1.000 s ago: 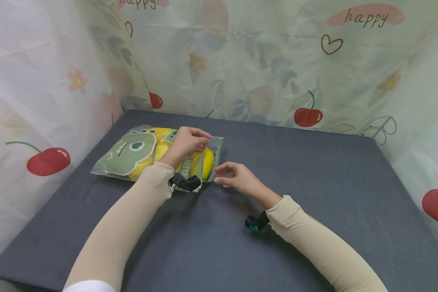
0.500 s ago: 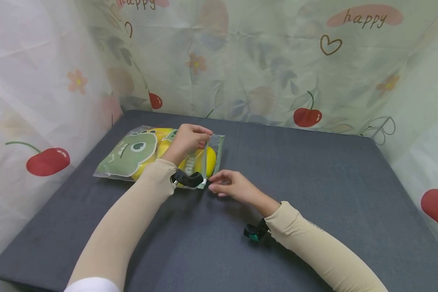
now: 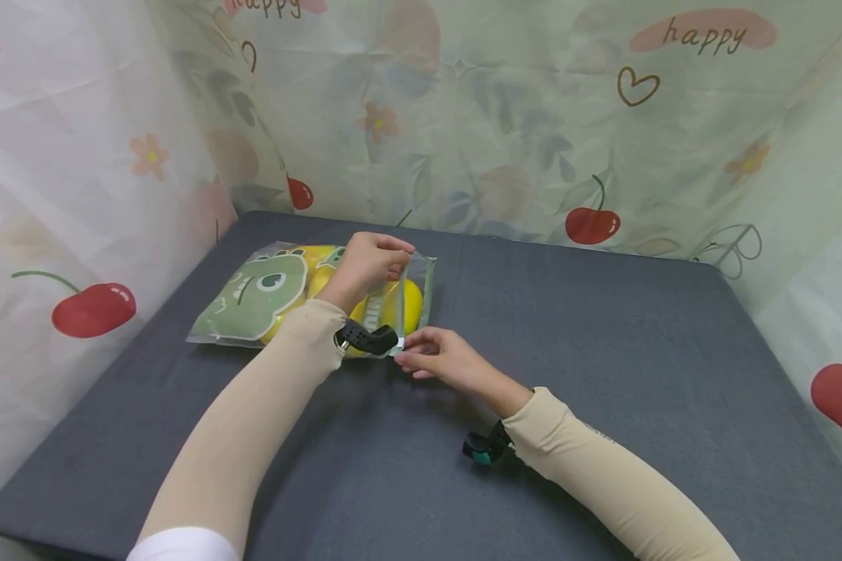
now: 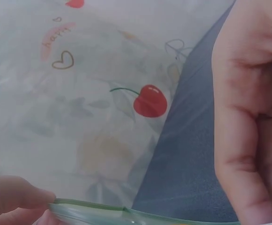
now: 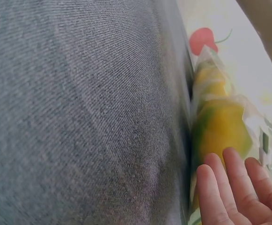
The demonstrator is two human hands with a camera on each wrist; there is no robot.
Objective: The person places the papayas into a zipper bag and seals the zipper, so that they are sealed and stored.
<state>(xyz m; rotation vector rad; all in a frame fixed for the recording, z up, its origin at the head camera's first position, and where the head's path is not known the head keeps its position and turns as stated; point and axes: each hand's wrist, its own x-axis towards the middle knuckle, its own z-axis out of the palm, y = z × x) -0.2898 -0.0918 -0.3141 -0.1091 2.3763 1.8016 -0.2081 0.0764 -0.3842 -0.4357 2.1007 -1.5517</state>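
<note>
A clear zip bag (image 3: 302,315) printed with green dinosaurs lies at the table's left, with rounded yellow things (image 3: 411,304) inside; their kind is unclear. My left hand (image 3: 367,265) reaches over the bag and pinches the far end of its zip strip (image 3: 402,300). In the left wrist view those fingers (image 4: 14,194) grip the green-lined edge. At the strip's near end, my right hand (image 3: 452,358) pinches the white end piece (image 3: 398,347) between thumb and index finger. The other right-hand fingers (image 5: 236,180) are loosely extended in the right wrist view, beside the bag.
A dark grey cloth covers the table (image 3: 603,389). Behind it hangs a curtain (image 3: 491,117) printed with cherries and flowers, which also runs down both sides. A thin cable (image 3: 733,248) shows at the back right corner.
The bag has shifted slightly right, with my left hand moving right and a little away. My right hand has come left and down to the near end of the zip strip.
</note>
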